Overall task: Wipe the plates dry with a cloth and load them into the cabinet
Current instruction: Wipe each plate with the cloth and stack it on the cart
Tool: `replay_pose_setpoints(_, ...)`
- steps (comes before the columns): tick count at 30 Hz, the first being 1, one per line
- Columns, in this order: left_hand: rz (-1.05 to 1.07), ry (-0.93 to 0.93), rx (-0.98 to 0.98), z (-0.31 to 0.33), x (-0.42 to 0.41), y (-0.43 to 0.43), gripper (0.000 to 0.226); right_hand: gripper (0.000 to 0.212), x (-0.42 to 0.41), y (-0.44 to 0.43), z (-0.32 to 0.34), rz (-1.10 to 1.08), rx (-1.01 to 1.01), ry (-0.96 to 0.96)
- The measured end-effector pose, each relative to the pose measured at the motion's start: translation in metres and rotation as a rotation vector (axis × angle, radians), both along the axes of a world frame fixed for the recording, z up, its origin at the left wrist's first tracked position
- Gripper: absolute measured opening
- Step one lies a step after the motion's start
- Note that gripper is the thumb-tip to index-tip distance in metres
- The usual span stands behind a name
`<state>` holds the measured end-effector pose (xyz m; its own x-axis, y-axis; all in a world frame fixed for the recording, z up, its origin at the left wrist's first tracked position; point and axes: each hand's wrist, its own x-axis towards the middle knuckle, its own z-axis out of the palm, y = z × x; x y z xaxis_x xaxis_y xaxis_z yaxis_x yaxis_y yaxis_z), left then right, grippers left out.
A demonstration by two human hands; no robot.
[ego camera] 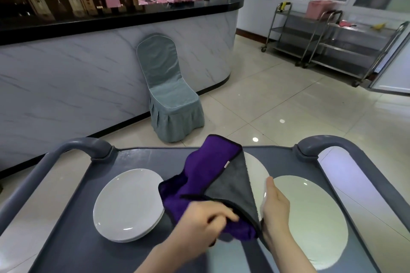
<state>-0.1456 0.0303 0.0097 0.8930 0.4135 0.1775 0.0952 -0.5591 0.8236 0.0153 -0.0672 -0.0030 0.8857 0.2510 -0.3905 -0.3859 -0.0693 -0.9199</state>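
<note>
A purple and grey cloth (213,175) lies draped over a white plate (257,168) that is held up above the grey cart top (137,157). My left hand (204,224) grips the cloth at its near edge. The plate's right rim is gripped by my right hand (275,206), thumb on the edge. A small stack of white plates (128,204) sits on the cart at the left. Another large white plate (310,217) lies flat on the cart at the right, partly behind my right hand.
The cart has raised grey handles at the far left (86,142) and far right (321,142). Beyond it stands a covered blue-grey chair (168,88) against a marble-look counter (88,68). Steel trolleys (332,44) stand at the back right on the tiled floor.
</note>
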Motion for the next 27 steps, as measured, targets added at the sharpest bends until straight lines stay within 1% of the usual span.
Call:
replay_pose_setpoints(1,0.219,-0.121,-0.095,0.004,-0.001,0.008,0.032,0.061,0.0,-0.001,0.0,-0.009,0.007,0.008)
replay_pose_setpoints(2,0.429,-0.186,-0.05,0.003,-0.001,0.016,0.029,0.061,-0.001,-0.001,0.0,-0.018,0.01,0.011)
replay_pose_setpoints(3,0.582,-0.168,0.035,0.001,-0.001,0.023,0.027,0.062,-0.001,-0.002,0.001,-0.025,0.012,0.01)
replay_pose_setpoints(4,0.615,-0.062,0.106,0.002,0.001,0.028,0.035,0.062,-0.003,-0.002,0.002,-0.028,0.012,0.008)
replay_pose_setpoints(5,0.549,0.073,0.196,-0.001,0.005,0.03,0.052,0.062,-0.004,-0.002,0.004,-0.024,0.007,0.006)
replay_pose_setpoints(6,0.441,0.217,0.292,-0.006,0.009,0.032,0.064,0.06,-0.006,-0.001,0.006,-0.015,0.001,0.003)
replay_pose_setpoints(7,0.356,0.322,0.386,-0.01,0.014,0.034,0.068,0.058,-0.008,0.0,0.006,-0.007,-0.001,-0.003)
replay_pose_setpoints(9,0.261,0.424,0.505,-0.011,0.021,0.034,0.069,0.054,-0.01,0.002,0.008,-0.006,0.004,-0.02)
replay_pose_setpoints(11,0.183,0.454,0.499,-0.011,0.021,0.031,0.068,0.053,-0.008,0.003,0.01,-0.017,0.011,-0.026)
replay_pose_setpoints(13,0.067,0.418,0.439,-0.012,0.011,0.026,0.067,0.053,-0.004,0.003,0.01,-0.029,0.011,-0.033)
replay_pose_setpoints(16,-0.093,0.261,0.301,-0.014,-0.01,0.015,0.055,0.055,-0.001,0.002,0.007,-0.042,-0.014,-0.093)
replay_pose_setpoints(17,-0.089,0.201,0.241,-0.01,-0.012,0.015,0.047,0.058,-0.001,0.001,0.006,-0.04,-0.014,-0.103)
replay_pose_setpoints(18,-0.023,0.114,0.197,-0.006,-0.01,0.017,0.04,0.062,-0.002,0.002,0.005,-0.029,-0.001,-0.101)
replay_pose_setpoints(19,0.078,0.029,0.171,-0.002,-0.005,0.021,0.035,0.065,-0.005,0.004,0.005,-0.01,0.018,-0.087)
replay_pose_setpoints(20,0.177,-0.012,0.189,0.001,0.003,0.025,0.035,0.065,-0.007,0.008,0.006,0.008,0.032,-0.077)
replay_pose_setpoints(21,0.241,0.024,0.244,0.005,0.013,0.026,0.042,0.062,-0.01,0.012,0.006,0.018,0.037,-0.079)
replay_pose_setpoints(22,0.258,0.119,0.322,0.007,0.023,0.026,0.05,0.057,-0.012,0.016,0.006,0.016,0.032,-0.095)
replay_pose_setpoints(24,0.235,0.322,0.43,-0.002,0.037,0.018,0.06,0.049,-0.013,0.024,0.009,0.003,0.024,-0.132)
replay_pose_setpoints(25,0.2,0.376,0.462,-0.003,0.041,0.012,0.06,0.047,-0.012,0.026,0.009,0.003,0.023,-0.147)
replay_pose_setpoints(27,0.074,0.344,0.589,-0.003,0.044,0.005,0.059,0.046,-0.009,0.025,0.008,0.02,0.035,-0.152)
